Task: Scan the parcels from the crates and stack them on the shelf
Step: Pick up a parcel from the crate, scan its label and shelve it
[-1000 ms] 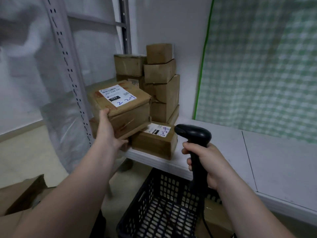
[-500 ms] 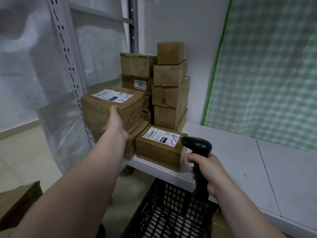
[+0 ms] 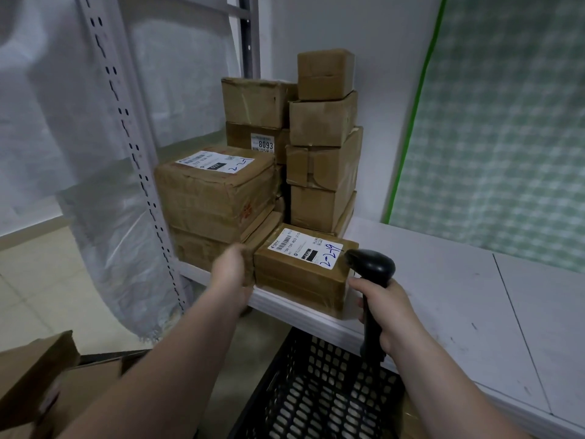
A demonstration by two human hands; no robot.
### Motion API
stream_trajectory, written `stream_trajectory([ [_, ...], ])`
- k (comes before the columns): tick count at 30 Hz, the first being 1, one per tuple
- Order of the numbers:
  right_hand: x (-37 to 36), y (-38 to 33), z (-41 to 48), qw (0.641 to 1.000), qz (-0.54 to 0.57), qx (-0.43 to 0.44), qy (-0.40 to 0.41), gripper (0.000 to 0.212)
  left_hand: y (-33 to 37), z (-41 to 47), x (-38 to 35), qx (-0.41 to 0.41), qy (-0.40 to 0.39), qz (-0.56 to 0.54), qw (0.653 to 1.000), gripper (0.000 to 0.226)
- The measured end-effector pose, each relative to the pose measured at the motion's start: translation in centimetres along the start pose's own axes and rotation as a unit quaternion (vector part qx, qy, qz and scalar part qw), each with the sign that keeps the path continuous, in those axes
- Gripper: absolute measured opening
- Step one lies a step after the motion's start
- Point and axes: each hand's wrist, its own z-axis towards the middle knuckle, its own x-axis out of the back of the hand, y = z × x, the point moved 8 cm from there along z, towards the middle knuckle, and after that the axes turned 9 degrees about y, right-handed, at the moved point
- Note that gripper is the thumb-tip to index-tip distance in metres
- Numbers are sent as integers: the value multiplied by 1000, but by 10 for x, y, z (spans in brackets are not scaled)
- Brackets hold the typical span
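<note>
In the head view, the shelf [image 3: 443, 280] already carries a good many parcels: two tall stacks [image 3: 323, 153] stand at the back against the wall, the top parcel [image 3: 215, 191] with a white label sits on another box at the front left corner, and a low parcel [image 3: 300, 270], also labelled, lies just beside that pile at the shelf's front edge. The left hand [image 3: 232, 274] is at the front of the lower box, in the seam between it and the low parcel; it is blurred, so whether its fingers press flat or curl I cannot tell, and it carries nothing. The right hand [image 3: 384, 315] is wrapped round the handle of the black scanner [image 3: 372, 270], whose head sits close by the low parcel's right corner. Below the shelf edge stands the black crate [image 3: 316, 391], most of what shows of it bare mesh, with a sliver of brown at its right side that may be another parcel. By my reading, the latest parcel is placed and being squared up, and the work left is whatever remains in the crate, which is largely hidden
</note>
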Motion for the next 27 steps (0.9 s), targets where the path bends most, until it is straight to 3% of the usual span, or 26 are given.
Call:
stream_trajectory([
  [3,-3,3,2,1000,16,-10,-12,26,-35,5,-12,0,-20,89,996,41],
  [7,-3,3,2,999,23,-19,-37,21,-42,10,-22,-24,-16,122,992,26],
  [12,1,1,1,998,37,-15,-47,16,-48,9,-29,-48,-19,117,992,61],
  [16,4,-1,3,998,46,-18,-50,15,-51,2,-37,-26,-45,91,995,74],
  [21,18,-3,4,998,49,-20,-23,26,-52,-9,-46,-4,-64,82,995,64],
  [27,46,-26,-5,995,94,22,17,20,-35,-32,-55,-41,-56,31,997,57],
])
